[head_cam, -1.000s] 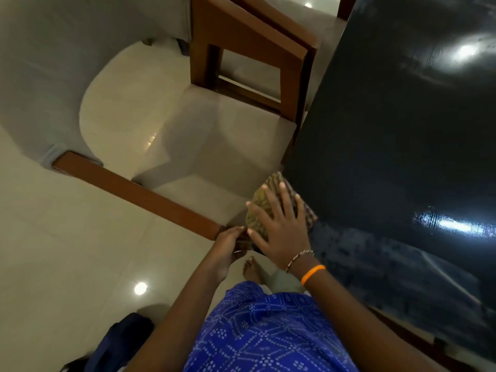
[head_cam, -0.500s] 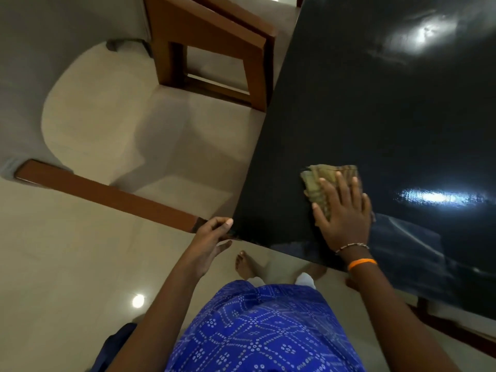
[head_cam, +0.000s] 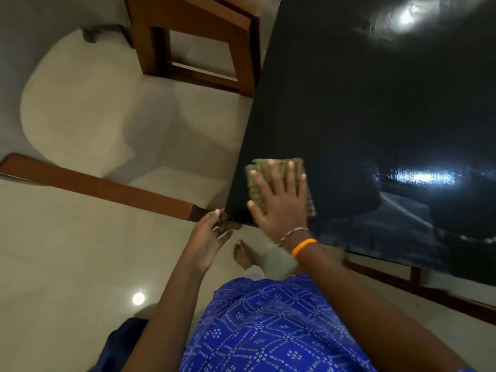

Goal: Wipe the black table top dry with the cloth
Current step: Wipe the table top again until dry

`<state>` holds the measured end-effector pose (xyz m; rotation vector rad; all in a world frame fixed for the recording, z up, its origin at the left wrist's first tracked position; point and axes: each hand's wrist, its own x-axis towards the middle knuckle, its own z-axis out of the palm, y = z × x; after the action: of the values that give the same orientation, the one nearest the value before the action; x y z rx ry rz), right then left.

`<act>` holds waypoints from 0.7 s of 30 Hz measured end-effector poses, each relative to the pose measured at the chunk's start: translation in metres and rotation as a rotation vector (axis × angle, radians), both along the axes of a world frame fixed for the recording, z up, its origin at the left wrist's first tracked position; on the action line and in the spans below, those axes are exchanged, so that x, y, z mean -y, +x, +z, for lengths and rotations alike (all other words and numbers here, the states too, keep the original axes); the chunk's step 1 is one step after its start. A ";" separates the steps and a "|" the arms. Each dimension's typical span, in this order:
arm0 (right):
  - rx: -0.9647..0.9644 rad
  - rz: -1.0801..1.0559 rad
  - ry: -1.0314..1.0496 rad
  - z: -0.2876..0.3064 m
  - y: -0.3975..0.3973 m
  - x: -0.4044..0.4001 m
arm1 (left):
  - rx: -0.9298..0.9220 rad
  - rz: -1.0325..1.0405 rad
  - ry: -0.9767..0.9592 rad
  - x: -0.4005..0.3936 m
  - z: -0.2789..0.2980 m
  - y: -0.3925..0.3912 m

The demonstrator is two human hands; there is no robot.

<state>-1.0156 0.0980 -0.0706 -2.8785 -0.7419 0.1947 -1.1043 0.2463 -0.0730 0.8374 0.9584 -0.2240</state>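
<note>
The cloth lies folded on the table near its front left corner, pinned under the flat, spread right hand. The left hand, loosely open and empty, touches that corner. The cloth looks soft and light; palm pressure suits it better than pinching.

Cloth mostly hidden under right hand (motion-blurred); table top cut off right.
</note>
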 end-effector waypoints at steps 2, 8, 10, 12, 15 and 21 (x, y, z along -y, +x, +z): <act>0.009 0.147 0.022 -0.003 -0.021 -0.028 | 0.023 -0.018 0.013 0.005 0.001 -0.009; 0.115 0.484 -0.043 -0.008 -0.028 -0.023 | -0.027 -0.094 0.065 0.027 0.002 -0.031; 0.125 0.545 -0.038 -0.008 -0.022 -0.004 | -0.044 -0.100 0.075 0.039 0.005 -0.029; 0.110 0.542 -0.042 -0.007 -0.019 0.024 | -0.035 -0.118 0.074 0.056 0.009 -0.026; 0.092 0.484 -0.062 -0.007 -0.017 0.081 | -0.031 -0.209 0.080 0.084 0.012 -0.022; 0.101 0.291 -0.153 -0.005 -0.021 0.227 | -0.067 -0.376 0.103 0.149 0.016 -0.015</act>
<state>-1.0366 -0.1293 -0.0752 -2.9262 -1.2148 0.1467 -1.1194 0.0970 -0.0570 1.1089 0.8742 -0.5319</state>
